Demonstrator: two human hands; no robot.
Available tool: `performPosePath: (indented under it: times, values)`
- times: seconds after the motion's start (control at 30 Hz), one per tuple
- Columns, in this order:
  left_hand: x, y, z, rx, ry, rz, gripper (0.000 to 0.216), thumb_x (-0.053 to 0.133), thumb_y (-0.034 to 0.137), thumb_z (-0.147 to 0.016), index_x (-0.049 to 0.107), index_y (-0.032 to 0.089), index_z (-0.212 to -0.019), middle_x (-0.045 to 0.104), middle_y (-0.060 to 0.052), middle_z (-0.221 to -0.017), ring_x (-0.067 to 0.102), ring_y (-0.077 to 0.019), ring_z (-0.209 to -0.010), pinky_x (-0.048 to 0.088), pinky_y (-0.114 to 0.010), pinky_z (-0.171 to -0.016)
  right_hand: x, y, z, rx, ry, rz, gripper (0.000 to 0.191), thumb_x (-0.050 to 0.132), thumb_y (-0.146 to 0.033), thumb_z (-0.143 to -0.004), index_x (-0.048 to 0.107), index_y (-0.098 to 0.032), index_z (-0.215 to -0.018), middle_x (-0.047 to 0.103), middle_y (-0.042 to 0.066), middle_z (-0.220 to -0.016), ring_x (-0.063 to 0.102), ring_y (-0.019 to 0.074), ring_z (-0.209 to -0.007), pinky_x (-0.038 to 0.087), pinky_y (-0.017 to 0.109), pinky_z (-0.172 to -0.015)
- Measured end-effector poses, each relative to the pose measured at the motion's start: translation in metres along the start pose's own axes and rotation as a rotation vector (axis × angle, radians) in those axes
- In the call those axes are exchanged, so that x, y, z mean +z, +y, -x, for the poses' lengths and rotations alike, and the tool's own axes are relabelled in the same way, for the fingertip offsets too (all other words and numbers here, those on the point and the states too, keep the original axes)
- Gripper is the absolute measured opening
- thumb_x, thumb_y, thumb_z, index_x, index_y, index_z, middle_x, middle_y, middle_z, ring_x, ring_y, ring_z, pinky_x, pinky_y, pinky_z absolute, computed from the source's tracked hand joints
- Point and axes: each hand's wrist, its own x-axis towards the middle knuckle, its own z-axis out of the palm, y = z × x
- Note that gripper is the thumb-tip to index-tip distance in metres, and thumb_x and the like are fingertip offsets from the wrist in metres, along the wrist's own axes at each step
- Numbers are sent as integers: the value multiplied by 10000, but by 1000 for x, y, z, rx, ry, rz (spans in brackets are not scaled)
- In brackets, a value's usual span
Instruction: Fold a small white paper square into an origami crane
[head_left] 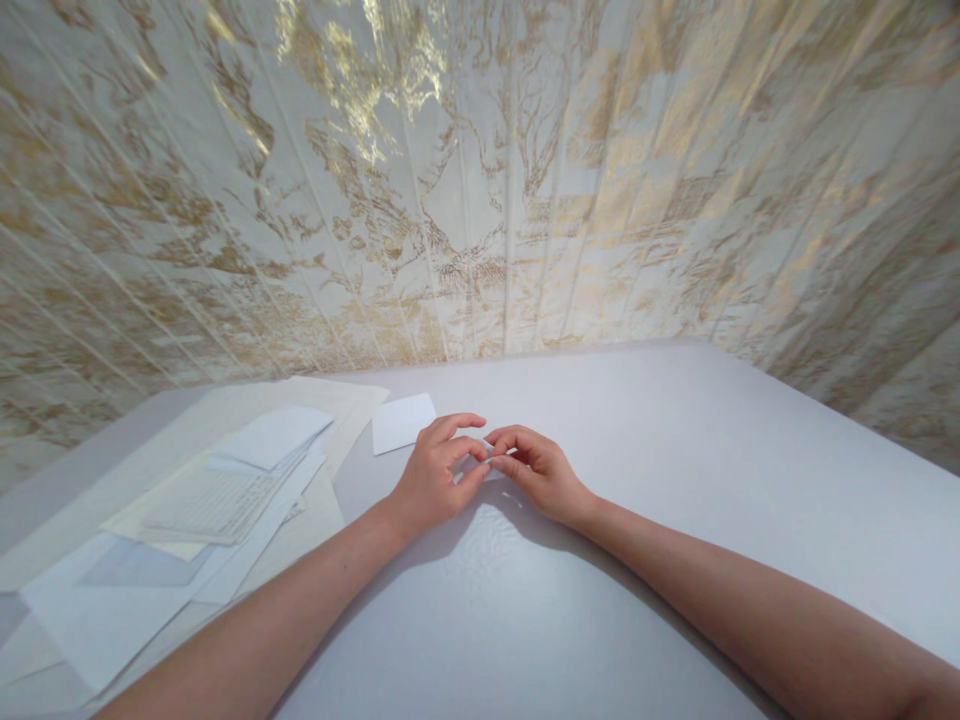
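Note:
Above the middle of the white table, both hands meet at a small white piece of paper (491, 462), mostly covered by the fingers. My left hand (442, 470) pinches it between thumb and forefinger, with the other fingers raised. From the other side, my right hand (541, 474) grips the paper with its thumb and curled fingers. How the paper is folded is too small to make out. Just behind my left hand a white paper rectangle (403, 423) lies flat on the table.
A spread heap of papers covers the table's left side, with large sheets (352, 400) underneath, a printed or written page (214, 503) and a white folded sheet (274, 435) on top. Behind the table (637, 400) stands a white and gold patterned wall covering (480, 200).

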Motion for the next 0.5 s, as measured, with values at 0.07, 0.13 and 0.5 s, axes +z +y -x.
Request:
performPosePath:
  times: [0.07, 0.13, 0.5]
  values:
    - [1, -1, 0, -2, 17, -28, 39, 585, 224, -727, 598, 189, -719, 575, -93, -1062, 536, -217, -996, 422, -394, -854, -1, 1, 0, -7, 37, -28, 148, 551, -296, -780, 537, -179, -691, 579, 65, -915, 542, 167, -865, 426, 290, -709]
    - [1, -3, 1, 4, 41, -68, 42, 598, 233, -722, 599, 193, -734, 569, -93, -1076, 526, -222, -1006, 412, -402, -857, -2, 2, -1, 2, 70, -79, 156, 549, -304, -779, 524, -181, -685, 572, 59, -913, 540, 159, -849, 425, 283, -705]
    - [1, -1, 3, 40, 89, -167, 32, 598, 200, -715, 585, 198, -744, 552, -80, -1110, 492, -224, -1031, 361, -407, -884, 1, 5, -2, 9, 154, -72, 20, 604, -191, -695, 585, -191, -698, 576, 19, -798, 540, 149, -776, 432, 264, -654]
